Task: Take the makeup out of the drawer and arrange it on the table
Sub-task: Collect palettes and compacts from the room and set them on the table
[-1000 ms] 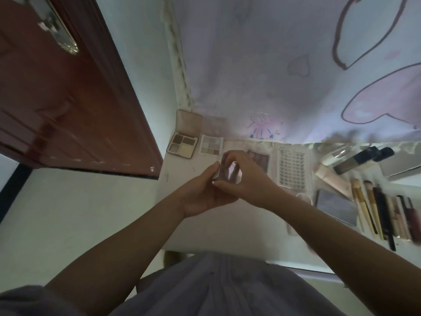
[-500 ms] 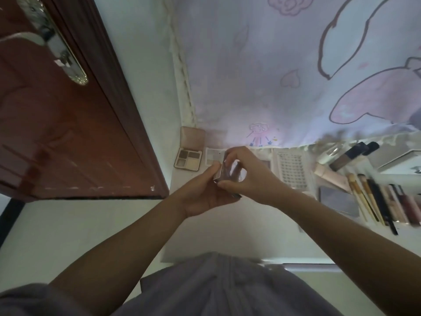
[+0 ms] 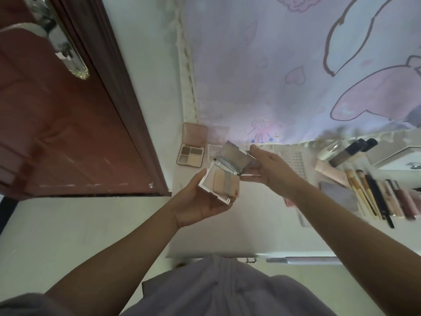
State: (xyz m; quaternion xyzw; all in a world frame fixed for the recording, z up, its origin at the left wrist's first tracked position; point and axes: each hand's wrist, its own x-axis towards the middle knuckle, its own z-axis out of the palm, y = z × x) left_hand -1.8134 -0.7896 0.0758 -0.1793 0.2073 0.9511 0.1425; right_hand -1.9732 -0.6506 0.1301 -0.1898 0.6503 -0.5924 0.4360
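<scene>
Compact [image 3: 224, 176], lid raised, held above the table [image 3: 262, 233]: base cradled in the curled left hand [image 3: 200, 201], lid edge pinched by the right hand [image 3: 271, 169]. Already laid out: open palette [image 3: 190, 155] at the far left, brushes [image 3: 369, 195] and tubes [image 3: 350, 151] at right. Task judged well advanced; this compact remains to be placed. Drawer contents hidden; items behind the hands indistinct.
</scene>
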